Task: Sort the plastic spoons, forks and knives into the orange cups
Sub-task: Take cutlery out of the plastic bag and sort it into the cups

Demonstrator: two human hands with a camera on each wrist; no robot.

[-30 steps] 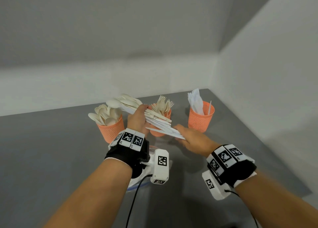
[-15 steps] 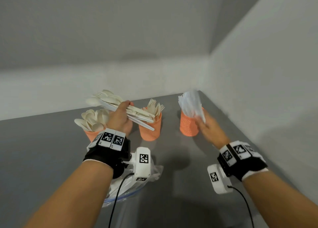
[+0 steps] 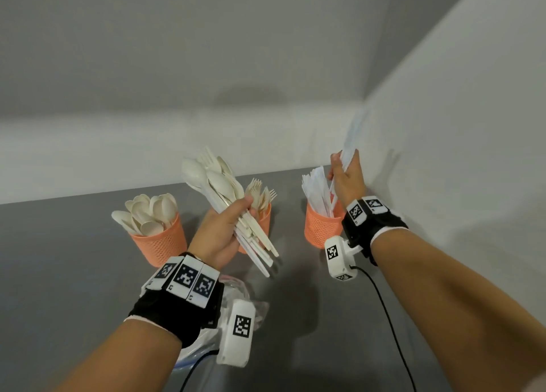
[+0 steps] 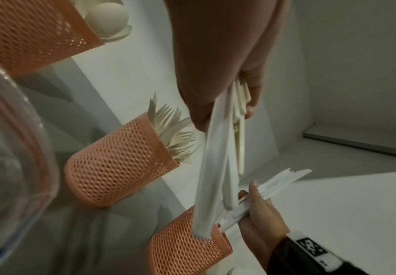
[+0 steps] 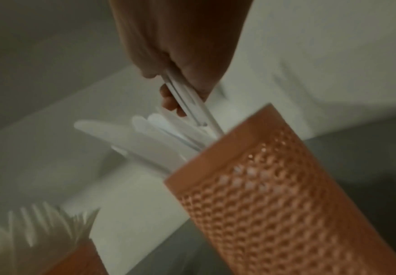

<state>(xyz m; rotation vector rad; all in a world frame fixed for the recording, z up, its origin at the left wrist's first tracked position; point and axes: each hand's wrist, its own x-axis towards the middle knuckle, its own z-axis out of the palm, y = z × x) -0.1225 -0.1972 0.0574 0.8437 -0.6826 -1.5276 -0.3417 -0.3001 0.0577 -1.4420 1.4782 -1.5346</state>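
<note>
Right hand: closed round a few white plastic knives, now lifted upright over the right-hand orange mesh cup, handles entering it.
Left hand: wrapped round a mixed bundle of cream plastic cutlery, turned steeper than before, left of that cup.
Meaning: knives nearly delivered; bundle awaits sorting.
Right cup: white knives.
Middle orange mesh cup: forks.
Far-left orange mesh cup: spoons.

The grey table carries three orange mesh cups: the spoon cup, fork cup and knife cup. A clear plastic bag lies nearer the person.
</note>
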